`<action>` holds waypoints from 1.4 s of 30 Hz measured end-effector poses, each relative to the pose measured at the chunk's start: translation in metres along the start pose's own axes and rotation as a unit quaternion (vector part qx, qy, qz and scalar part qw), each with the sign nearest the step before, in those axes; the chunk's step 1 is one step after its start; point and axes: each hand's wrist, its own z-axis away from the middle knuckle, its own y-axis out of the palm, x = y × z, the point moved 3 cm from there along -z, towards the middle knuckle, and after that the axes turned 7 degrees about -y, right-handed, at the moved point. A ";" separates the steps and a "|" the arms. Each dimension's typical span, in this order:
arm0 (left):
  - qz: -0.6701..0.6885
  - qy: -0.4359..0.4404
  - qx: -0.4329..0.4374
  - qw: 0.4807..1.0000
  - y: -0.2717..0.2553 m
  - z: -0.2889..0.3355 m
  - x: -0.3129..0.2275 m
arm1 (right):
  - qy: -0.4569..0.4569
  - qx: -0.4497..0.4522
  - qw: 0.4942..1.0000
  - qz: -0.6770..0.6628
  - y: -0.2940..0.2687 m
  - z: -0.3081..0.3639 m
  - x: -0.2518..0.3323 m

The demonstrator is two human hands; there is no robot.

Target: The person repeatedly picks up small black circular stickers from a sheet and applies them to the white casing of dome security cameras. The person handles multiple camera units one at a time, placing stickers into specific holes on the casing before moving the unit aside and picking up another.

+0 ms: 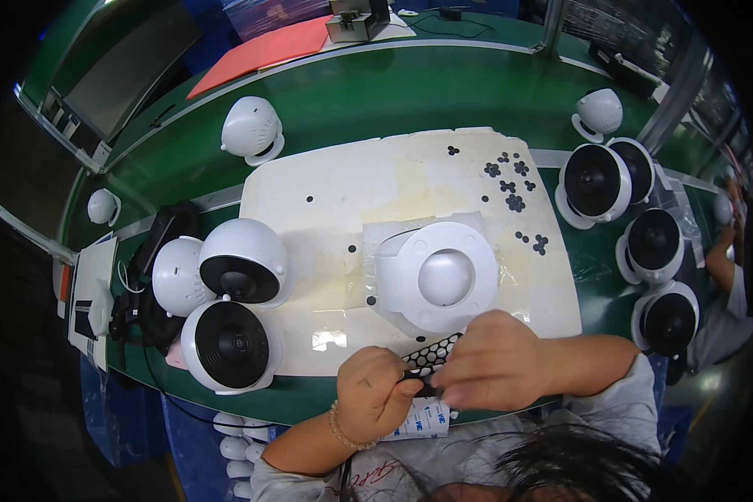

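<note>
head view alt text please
The left hand holds a black-and-white strip, the right hand blurred against it, below a white device over a pale board. Round black-fronted devices stand on both sides.

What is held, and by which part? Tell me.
A black-and-white patterned sheet: the left hand grips its left end; the right hand is at its right end, its grip too blurred to tell.

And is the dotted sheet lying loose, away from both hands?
No, the left hand holds the dotted sheet, and the right hand is close against it.
</note>
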 end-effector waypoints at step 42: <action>-0.125 -0.019 0.008 0.992 0.002 -0.004 0.005 | 0.234 -0.237 0.933 -0.135 -0.030 0.006 -0.046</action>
